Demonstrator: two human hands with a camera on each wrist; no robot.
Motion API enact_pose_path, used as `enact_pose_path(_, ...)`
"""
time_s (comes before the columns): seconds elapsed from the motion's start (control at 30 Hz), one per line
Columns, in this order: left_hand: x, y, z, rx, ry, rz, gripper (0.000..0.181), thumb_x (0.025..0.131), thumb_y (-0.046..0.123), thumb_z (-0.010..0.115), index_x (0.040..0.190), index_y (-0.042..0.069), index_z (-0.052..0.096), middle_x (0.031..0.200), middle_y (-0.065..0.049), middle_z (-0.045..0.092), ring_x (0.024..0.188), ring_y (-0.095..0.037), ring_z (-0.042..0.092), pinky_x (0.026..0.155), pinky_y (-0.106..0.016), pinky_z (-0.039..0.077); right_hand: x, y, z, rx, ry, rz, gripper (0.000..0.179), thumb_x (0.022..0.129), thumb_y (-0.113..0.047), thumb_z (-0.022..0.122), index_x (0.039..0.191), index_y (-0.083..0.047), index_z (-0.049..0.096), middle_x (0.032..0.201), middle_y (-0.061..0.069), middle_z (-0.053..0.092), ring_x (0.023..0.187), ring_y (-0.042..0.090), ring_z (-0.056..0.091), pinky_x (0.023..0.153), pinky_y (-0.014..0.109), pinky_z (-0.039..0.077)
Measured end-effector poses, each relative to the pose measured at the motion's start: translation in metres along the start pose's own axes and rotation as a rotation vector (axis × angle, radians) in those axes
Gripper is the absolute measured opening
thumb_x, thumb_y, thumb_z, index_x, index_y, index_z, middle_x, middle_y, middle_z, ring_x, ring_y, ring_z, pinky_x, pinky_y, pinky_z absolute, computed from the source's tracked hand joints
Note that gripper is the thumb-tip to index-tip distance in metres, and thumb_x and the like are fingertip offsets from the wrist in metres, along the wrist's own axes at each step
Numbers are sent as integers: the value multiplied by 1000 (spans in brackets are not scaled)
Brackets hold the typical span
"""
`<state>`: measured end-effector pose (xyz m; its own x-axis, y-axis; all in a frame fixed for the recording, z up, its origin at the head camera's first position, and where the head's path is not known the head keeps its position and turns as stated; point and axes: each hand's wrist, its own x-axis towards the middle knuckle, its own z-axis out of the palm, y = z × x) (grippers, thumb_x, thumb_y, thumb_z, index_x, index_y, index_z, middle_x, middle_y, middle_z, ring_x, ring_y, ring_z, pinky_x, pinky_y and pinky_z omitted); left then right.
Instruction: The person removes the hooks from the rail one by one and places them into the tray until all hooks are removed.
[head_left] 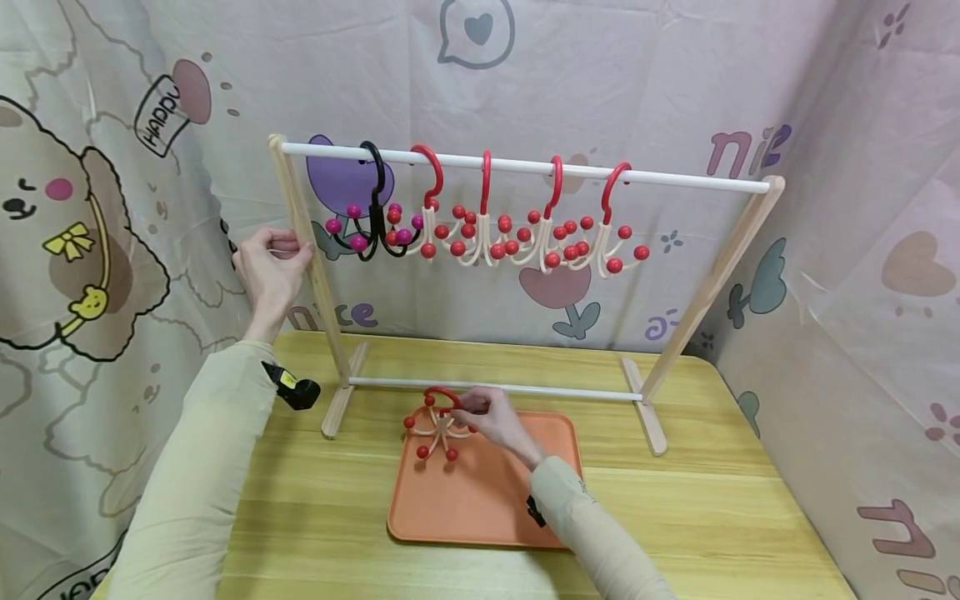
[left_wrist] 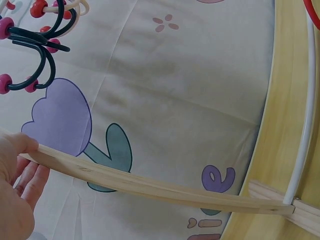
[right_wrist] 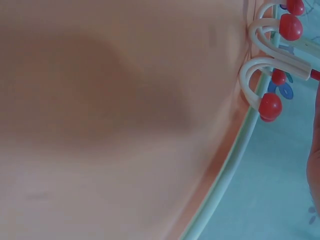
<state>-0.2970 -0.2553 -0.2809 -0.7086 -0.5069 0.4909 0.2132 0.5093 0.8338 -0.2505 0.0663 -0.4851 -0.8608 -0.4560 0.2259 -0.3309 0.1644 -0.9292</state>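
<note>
My left hand (head_left: pixel 273 265) holds the left wooden post (head_left: pixel 327 308) of a hanging rack, thumb in front and fingertips behind it, which the left wrist view also shows. Low over the orange tray (head_left: pixel 487 512), my right hand (head_left: pixel 495 418) pinches the red hook of a cream multi-arm hanger (head_left: pixel 442 423) with red ball tips. This hanger is upright over the tray's back left part. In the right wrist view its curved cream arms (right_wrist: pixel 282 61) show at the upper right, with only a sliver of the hand (right_wrist: pixel 314 175) at the edge.
Along the rack's white top rod (head_left: pixel 675 177) hang a black hanger (head_left: pixel 377 200) with magenta balls and several red-hooked cream ones (head_left: pixel 484 187). A lower white rod (head_left: pixel 540 389) runs behind the tray. The rack's right foot (head_left: pixel 643 407) stands on the wooden table (head_left: pixel 720 508); patterned cloth surrounds it.
</note>
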Motion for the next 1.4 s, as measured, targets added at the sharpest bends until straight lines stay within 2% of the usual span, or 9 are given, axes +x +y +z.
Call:
enact_pose_path(0.27,-1,0,0,1,2,0,22,85,18,76,104,7,72,64,38,49,83,18,46,113,-30,27,1,-1,1,7,-5,15,18,89,2,69,104,11,68,96,30,73,83,46,73,74,60,58)
enact_pose_path(0.47,-2,0,0,3,5,7,23,86,17,75,104,5,72,64,39,49,71,18,49,113,-30,28,0,-1,1,-16,-4,18,17,89,2,70,104,10,68,95,29,74,82,41,75,75,60,57)
enact_pose_path(0.67,-2,1,1,8,12,8,22,85,17,75,103,5,72,65,38,49,87,17,45,112,-30,27,0,-1,1,-13,-3,-21,16,89,3,70,102,11,68,94,29,74,80,38,75,73,60,58)
enact_pose_path(0.87,-2,0,1,8,18,20,22,85,16,75,103,4,72,64,38,49,69,17,48,113,-31,29,0,-2,1,-30,5,-29,15,88,2,71,101,9,69,93,29,74,78,36,76,71,57,59)
enact_pose_path(1.0,-2,0,1,4,7,7,22,85,16,75,103,4,71,63,38,49,101,-4,64,113,-31,28,-6,-21,-1,-4,-21,-22,17,89,5,68,104,15,67,95,34,72,82,50,72,74,62,57)
enact_pose_path(1.1,-2,1,1,2,-2,-7,22,85,17,76,103,5,71,63,38,48,127,-21,57,114,-31,27,-10,-37,-3,15,-51,-9,20,90,8,66,106,19,63,98,38,69,86,57,68,77,64,55)
enact_pose_path(1.17,-1,1,1,5,0,-8,21,85,18,76,102,6,72,62,39,48,121,-12,58,113,-31,28,-10,-38,-4,20,-60,-3,21,90,8,65,107,20,63,98,39,69,88,58,67,78,64,55)
enact_pose_path(1.27,-1,0,1,7,6,0,20,85,17,76,101,7,72,62,39,49,94,7,60,113,-30,29,-8,-34,-3,17,-69,2,22,90,8,65,109,20,62,99,39,69,89,59,67,79,65,54)
enact_pose_path(1.4,-1,0,0,-1,8,11,20,85,16,75,102,6,72,62,39,50,61,20,49,113,-30,29,-3,-16,-1,-27,-46,-32,23,90,7,66,110,18,64,98,36,70,86,56,69,76,61,57)
